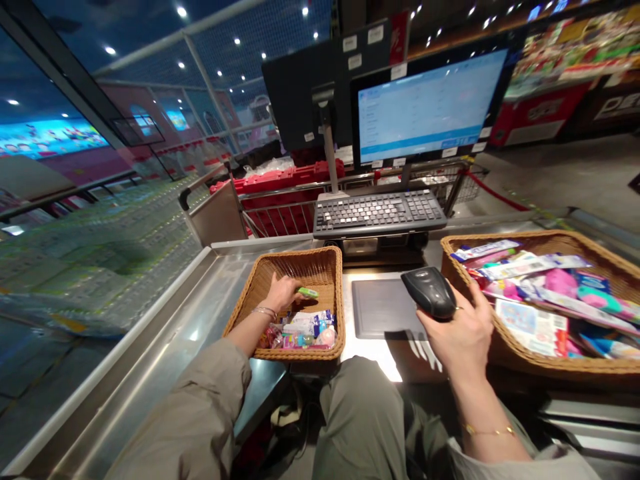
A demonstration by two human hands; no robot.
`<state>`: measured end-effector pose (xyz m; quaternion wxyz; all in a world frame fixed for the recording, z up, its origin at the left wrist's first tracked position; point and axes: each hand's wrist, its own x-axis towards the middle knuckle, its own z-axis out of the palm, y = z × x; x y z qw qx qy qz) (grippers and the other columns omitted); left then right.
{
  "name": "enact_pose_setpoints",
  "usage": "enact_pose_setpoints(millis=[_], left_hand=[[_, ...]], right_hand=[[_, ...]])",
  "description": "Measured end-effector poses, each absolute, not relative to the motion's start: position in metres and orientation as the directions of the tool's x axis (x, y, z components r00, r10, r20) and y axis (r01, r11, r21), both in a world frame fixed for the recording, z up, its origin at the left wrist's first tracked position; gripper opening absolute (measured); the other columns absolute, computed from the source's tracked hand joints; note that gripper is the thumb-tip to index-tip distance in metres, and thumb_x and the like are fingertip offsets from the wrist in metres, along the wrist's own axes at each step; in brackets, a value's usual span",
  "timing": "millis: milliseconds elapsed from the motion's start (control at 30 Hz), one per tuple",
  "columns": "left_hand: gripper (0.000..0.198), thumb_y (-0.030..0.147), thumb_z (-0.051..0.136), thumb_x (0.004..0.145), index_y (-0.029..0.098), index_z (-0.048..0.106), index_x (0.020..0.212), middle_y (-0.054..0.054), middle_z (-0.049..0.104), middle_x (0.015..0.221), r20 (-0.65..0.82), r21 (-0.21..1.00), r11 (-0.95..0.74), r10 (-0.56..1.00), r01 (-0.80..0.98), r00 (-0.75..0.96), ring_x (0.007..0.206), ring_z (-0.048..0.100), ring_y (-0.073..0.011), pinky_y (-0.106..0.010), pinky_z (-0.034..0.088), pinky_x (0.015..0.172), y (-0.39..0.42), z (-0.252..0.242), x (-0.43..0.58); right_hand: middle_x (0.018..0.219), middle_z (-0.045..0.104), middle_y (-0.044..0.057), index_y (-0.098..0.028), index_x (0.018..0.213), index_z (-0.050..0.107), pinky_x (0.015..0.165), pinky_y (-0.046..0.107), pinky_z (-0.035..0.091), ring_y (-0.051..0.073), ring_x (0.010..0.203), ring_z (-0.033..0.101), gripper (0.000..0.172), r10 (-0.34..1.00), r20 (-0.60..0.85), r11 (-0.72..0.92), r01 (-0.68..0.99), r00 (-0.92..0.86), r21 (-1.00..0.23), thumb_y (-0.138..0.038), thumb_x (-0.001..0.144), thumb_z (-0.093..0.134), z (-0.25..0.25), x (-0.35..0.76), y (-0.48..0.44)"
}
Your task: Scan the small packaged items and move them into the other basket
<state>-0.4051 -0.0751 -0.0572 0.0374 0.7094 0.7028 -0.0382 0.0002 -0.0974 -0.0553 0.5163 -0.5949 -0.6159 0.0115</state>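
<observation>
Scanner [429,292] in R hand [457,333], green pkt [309,292] at L hand [283,293] fingertips.

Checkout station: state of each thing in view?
Left hand: inside the nearer wicker basket, fingers at the item
Small green item: in that basket, by the fingers
Right hand: gripping the scanner
Handheld barcode scanner: held, raised
Monitor: on, pale blue display
Nearer wicker basket: packaged goods at front
Right wicker basket: well filled with packaged goods
</observation>
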Motion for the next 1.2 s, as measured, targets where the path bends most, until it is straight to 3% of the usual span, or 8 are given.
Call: enact_pose_setpoints(millis=[167, 300, 500, 733, 1000, 1200], left_hand=[[0.023, 0.035, 0.063, 0.095, 0.033, 0.074, 0.116, -0.005, 0.064, 0.145, 0.083, 0.002, -0.033, 0.996, 0.999, 0.033, 0.142, 0.045, -0.0319, -0.073, 0.005, 0.122, -0.075, -0.030, -0.393], [0.022, 0.033, 0.066, 0.093, 0.035, 0.076, 0.113, -0.003, 0.060, 0.149, 0.305, -0.018, -0.052, 0.951, 0.999, 0.055, 0.149, 0.038, -0.0340, -0.074, 0.002, 0.123, -0.076, -0.008, -0.375], [0.025, 0.032, 0.070, 0.090, 0.035, 0.076, 0.114, -0.001, 0.051, 0.157, 0.508, 0.027, 0.000, 0.861, 1.000, -0.014, 0.154, 0.028, -0.0351, -0.073, 0.008, 0.123, -0.073, 0.014, -0.332], [0.026, 0.037, 0.071, 0.089, 0.040, 0.076, 0.114, 0.002, 0.046, 0.161, 0.613, 0.077, -0.065, 0.790, 0.995, 0.004, 0.157, 0.022, -0.0356, -0.073, 0.007, 0.122, -0.061, 0.018, -0.277], [0.031, 0.031, 0.074, 0.086, 0.041, 0.076, 0.116, 0.003, 0.041, 0.164, 0.627, 0.141, -0.121, 0.779, 0.983, 0.006, 0.158, 0.016, -0.0384, -0.077, 0.004, 0.120, -0.050, 0.021, -0.223], [0.033, 0.032, 0.075, 0.086, 0.045, 0.076, 0.116, 0.005, 0.041, 0.164, 0.645, 0.175, -0.148, 0.764, 0.973, 0.000, 0.158, 0.015, -0.0400, -0.079, 0.002, 0.119, -0.042, 0.015, -0.192]], right_hand=[[0.126, 0.072, 0.014, -0.017, 0.121, 0.070, 0.113, 0.059, 0.040, 0.037, 0.143, 0.045, 0.050, 0.725, 0.649, 0.322, 0.719, 0.231, -0.616, -0.046, 0.080, 0.066, -0.055, 0.000, -0.097], [0.130, 0.069, 0.014, -0.018, 0.129, 0.067, 0.115, 0.060, 0.039, 0.037, 0.144, 0.044, 0.055, 0.731, 0.643, 0.327, 0.710, 0.229, -0.624, -0.043, 0.080, 0.066, -0.051, -0.001, -0.099], [0.133, 0.068, 0.016, -0.016, 0.131, 0.064, 0.115, 0.063, 0.035, 0.039, 0.146, 0.041, 0.059, 0.709, 0.674, 0.352, 0.723, 0.208, -0.594, -0.044, 0.080, 0.066, -0.053, 0.001, -0.098], [0.142, 0.063, 0.016, -0.018, 0.115, 0.069, 0.116, 0.069, 0.025, 0.042, 0.150, 0.034, 0.045, 0.692, 0.696, 0.328, 0.774, 0.193, -0.541, -0.042, 0.077, 0.068, -0.054, 0.004, -0.098], [0.148, 0.058, 0.014, -0.020, 0.089, 0.071, 0.114, 0.078, 0.015, 0.043, 0.153, 0.025, 0.022, 0.727, 0.659, 0.292, 0.783, 0.191, -0.549, -0.038, 0.076, 0.067, -0.049, 0.006, -0.102], [0.144, 0.061, 0.014, -0.021, 0.093, 0.071, 0.116, 0.077, 0.012, 0.042, 0.153, 0.025, 0.023, 0.732, 0.659, 0.297, 0.789, 0.174, -0.538, -0.038, 0.078, 0.067, -0.047, 0.007, -0.104]])
